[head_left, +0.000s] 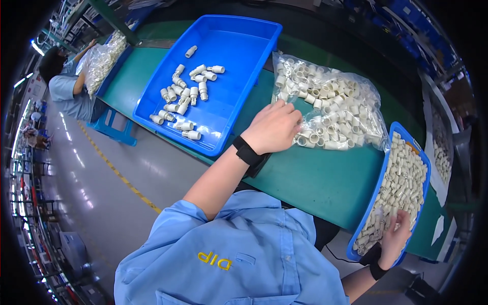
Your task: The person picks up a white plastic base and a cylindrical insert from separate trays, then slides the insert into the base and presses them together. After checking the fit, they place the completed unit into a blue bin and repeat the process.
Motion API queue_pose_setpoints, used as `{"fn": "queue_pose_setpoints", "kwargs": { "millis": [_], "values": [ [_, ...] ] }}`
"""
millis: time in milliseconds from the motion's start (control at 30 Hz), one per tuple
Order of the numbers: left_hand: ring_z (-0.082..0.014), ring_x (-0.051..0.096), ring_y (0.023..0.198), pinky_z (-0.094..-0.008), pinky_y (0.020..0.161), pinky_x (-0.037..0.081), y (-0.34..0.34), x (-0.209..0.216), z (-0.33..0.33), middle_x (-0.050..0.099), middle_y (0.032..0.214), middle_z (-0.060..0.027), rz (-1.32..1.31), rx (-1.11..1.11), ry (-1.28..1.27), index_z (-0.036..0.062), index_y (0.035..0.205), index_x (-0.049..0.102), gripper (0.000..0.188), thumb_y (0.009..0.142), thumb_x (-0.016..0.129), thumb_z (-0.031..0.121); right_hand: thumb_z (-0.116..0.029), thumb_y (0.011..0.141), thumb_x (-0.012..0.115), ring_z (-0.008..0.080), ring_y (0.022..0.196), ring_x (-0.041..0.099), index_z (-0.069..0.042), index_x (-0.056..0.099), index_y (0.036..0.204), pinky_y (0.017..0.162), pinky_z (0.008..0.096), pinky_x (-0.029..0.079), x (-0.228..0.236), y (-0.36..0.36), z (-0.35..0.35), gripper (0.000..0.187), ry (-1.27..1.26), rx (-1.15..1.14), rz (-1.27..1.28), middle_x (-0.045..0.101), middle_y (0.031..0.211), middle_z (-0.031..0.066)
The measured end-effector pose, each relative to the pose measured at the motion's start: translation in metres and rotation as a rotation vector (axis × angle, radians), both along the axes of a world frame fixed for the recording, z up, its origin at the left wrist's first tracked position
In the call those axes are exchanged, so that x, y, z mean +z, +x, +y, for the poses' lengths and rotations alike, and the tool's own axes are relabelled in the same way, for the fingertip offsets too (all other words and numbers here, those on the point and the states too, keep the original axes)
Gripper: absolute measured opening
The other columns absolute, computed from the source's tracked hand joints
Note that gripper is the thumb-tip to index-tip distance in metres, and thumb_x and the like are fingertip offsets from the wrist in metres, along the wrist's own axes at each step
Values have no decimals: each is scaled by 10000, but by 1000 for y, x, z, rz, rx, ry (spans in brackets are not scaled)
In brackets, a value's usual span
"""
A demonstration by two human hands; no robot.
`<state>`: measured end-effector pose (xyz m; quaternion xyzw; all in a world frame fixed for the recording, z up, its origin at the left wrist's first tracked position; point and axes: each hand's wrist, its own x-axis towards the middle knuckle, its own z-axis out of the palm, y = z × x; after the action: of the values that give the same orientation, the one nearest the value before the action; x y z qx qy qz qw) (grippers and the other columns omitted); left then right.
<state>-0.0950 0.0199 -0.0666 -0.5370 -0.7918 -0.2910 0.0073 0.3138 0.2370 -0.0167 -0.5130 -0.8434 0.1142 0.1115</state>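
Note:
My left hand (274, 127) is at the near left edge of a clear plastic bag (378, 96) full of white plastic sockets (335, 117). Its fingers curl downward beside the sockets; the fingertips and whatever they hold are hidden. On the far right, my right hand (396, 238) reaches into a narrow blue bin (358, 236) heaped with small white cylindrical parts (399, 178). There the thumb and fingers are apart, touching the top of the heap. Left of the bag stands a large blue tray (218, 43) with several assembled white pieces (183, 94), some showing metal ends.
The green worktable (325, 180) runs under the bag and bins. At the upper left a co-worker (68, 81) handles another bag of white parts (104, 61). A blue stool (114, 127) stands beside the table. More white parts lie in plastic (441, 147) at the right edge.

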Motion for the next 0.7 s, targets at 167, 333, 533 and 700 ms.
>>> {"fn": "queue_pose_setpoints", "kwargs": {
  "millis": [167, 333, 533, 700],
  "values": [
    [-289, 565, 981, -414, 884, 453, 3, 4, 4, 630, 923, -64, -78, -3, 168, 77, 968, 696, 139, 830, 695, 96, 32, 948, 551, 199, 1110, 589, -8, 564, 1267, 934, 314, 454, 38, -46, -50, 322, 47, 41, 377, 592, 1258, 110],
    [-291, 576, 1011, -402, 898, 444, -2, 0, 3, 629, 909, -70, 12, 37, 264, 78, 970, 709, 158, 814, 705, 55, 94, 925, 494, 185, 1016, 567, 54, 539, 1309, 912, 285, 459, 54, -152, -116, 388, -219, 516, 858, 574, 1115, 116],
    [-247, 624, 1001, -352, 853, 512, -8, 17, 0, 617, 929, -94, -237, 52, 534, 52, 1010, 724, 186, 855, 660, -28, 52, 951, 537, 162, 1035, 596, 83, 535, 1268, 883, 307, 533, 25, -235, -88, 318, -468, 747, 950, 560, 1212, 135],
    [-213, 639, 986, -292, 777, 573, 10, 48, 23, 597, 1165, -148, -591, -47, 749, 6, 1071, 709, 219, 877, 635, -65, 11, 937, 619, 191, 946, 661, 48, 548, 1215, 835, 296, 551, -1, -276, -43, 289, -823, 636, 1278, 656, 1096, 141]
  ]
}}
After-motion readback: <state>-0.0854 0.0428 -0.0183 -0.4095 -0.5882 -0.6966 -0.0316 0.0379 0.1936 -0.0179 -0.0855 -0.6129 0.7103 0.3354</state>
